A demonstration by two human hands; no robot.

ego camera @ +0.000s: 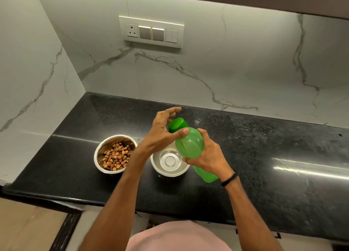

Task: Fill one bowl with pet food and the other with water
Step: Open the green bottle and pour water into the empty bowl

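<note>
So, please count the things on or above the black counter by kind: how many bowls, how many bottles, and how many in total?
Steel bowls: 2, one with pet food and one empty
Green bottles: 1, cap on, held by the right hand above the empty bowl, with the left hand at its cap: bottle
Total: 3

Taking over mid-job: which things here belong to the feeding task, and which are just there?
Job:
- bowl of pet food
- empty steel bowl
- green bottle, cap on, held by right hand
- left hand at cap

Just there:
- switch panel
- black wristband
</note>
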